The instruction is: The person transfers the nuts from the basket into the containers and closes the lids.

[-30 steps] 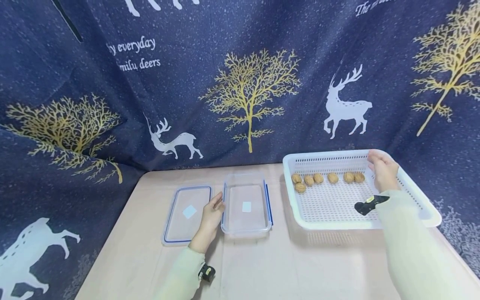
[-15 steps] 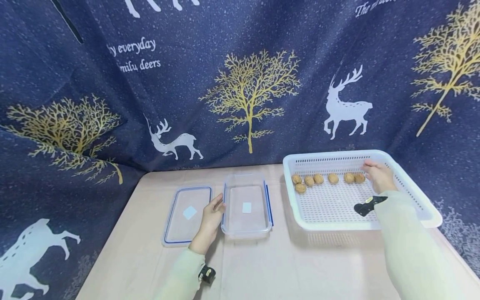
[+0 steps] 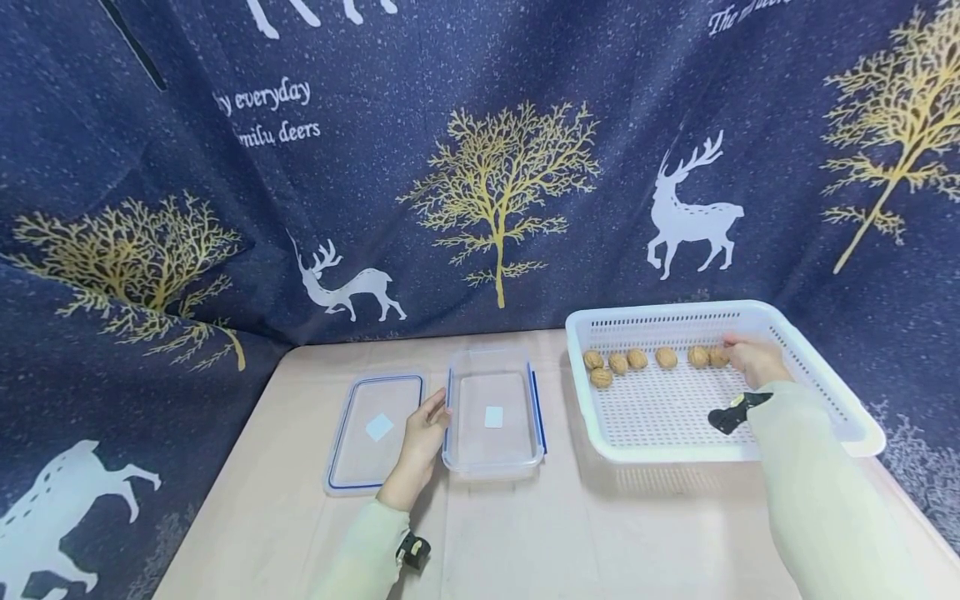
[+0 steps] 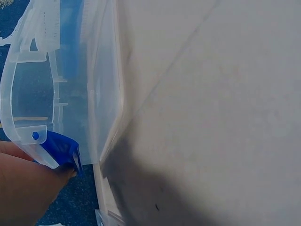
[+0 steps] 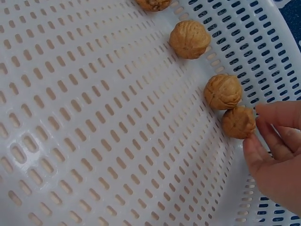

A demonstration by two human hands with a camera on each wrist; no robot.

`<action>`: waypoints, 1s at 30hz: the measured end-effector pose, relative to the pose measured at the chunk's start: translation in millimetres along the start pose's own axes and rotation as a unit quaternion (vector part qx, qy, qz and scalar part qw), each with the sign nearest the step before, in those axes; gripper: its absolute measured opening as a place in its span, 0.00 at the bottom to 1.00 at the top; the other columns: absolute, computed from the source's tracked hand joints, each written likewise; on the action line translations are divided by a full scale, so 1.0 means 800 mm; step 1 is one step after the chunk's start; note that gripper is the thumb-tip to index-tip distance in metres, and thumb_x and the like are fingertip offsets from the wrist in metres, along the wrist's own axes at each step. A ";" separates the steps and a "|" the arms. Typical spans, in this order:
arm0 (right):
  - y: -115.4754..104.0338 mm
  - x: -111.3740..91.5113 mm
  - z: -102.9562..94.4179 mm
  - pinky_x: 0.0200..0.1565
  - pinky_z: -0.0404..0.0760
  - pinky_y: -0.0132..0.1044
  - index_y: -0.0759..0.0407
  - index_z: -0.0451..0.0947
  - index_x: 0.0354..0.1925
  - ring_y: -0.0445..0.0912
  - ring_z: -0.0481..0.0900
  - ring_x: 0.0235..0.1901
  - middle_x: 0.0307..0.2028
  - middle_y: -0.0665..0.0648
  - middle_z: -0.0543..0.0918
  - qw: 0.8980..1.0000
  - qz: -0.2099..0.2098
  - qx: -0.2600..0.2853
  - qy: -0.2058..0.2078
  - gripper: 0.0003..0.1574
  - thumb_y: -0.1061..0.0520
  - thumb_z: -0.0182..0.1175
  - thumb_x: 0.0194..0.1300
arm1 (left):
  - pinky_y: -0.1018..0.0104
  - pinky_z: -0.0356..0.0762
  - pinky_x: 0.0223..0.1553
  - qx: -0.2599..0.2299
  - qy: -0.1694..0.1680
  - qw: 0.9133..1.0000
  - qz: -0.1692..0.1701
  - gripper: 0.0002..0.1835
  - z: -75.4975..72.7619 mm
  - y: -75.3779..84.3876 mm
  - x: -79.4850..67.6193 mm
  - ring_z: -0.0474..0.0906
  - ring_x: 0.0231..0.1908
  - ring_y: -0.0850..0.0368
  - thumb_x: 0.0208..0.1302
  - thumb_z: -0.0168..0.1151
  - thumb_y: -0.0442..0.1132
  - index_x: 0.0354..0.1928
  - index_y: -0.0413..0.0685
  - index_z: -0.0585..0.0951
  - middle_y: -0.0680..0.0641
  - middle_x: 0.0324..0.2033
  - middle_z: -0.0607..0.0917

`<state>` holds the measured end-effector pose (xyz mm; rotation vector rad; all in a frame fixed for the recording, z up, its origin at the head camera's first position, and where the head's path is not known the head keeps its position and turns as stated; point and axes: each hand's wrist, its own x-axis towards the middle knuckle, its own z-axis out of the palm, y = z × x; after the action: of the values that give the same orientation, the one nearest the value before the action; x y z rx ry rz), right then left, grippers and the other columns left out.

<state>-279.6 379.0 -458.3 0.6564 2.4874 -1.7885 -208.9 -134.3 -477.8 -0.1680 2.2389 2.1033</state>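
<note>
My left hand (image 3: pixel 425 429) rests with extended fingers against the left side of a clear plastic food container (image 3: pixel 492 450). In the left wrist view, the fingers touch the container beside its blue latch (image 4: pixel 61 148). My right hand (image 3: pixel 757 362) reaches into a white perforated basket (image 3: pixel 675 452) on the right. Thumb and forefinger are parted, their tips right at the near side of the end walnut (image 5: pixel 238 122), which lies in the basket. Another walnut (image 5: pixel 223 92) sits against it. Several more walnuts (image 3: pixel 636 357) line the basket's back wall.
The container's clear lid (image 3: pixel 360 467), edged in blue, lies flat on the table (image 3: pixel 510 533) to the left. A dark blue cloth (image 3: pixel 525 50) printed with deer and trees hangs behind the table.
My right hand has moved down and slightly left, from the basket's back right rim to the end walnut. The left hand has stayed at the container.
</note>
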 end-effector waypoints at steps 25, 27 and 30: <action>-0.011 -0.028 0.003 0.69 0.59 0.53 0.73 0.59 0.67 0.60 0.66 0.60 0.63 0.72 0.67 0.993 0.092 -0.061 0.035 0.43 0.49 0.61 0.64 | 0.49 0.60 0.68 -0.006 0.008 1.000 0.004 0.26 -0.001 -0.003 -0.001 0.59 0.68 0.36 0.71 0.49 0.31 0.69 0.35 0.62 0.32 0.68 0.62; -0.011 -0.027 0.000 0.69 0.61 0.51 0.73 0.63 0.64 0.53 0.74 0.51 0.49 0.63 0.81 0.995 0.081 -0.041 0.030 0.41 0.50 0.63 0.62 | 0.49 0.60 0.68 -0.006 0.007 1.000 0.004 0.26 -0.001 -0.003 -0.001 0.59 0.68 0.37 0.71 0.49 0.31 0.69 0.34 0.62 0.32 0.68 0.62; -0.012 -0.028 -0.005 0.65 0.68 0.46 0.67 0.73 0.53 0.36 0.74 0.36 0.30 0.41 0.81 0.999 0.041 0.006 0.007 0.28 0.55 0.67 0.58 | 0.50 0.60 0.68 -0.004 0.008 1.000 0.002 0.26 -0.001 -0.004 0.000 0.59 0.67 0.37 0.71 0.49 0.31 0.69 0.34 0.62 0.32 0.68 0.63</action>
<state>-261.6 373.3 -443.0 0.7621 2.4227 -1.7785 -208.6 -135.6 -481.1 -0.1815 2.2415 2.1198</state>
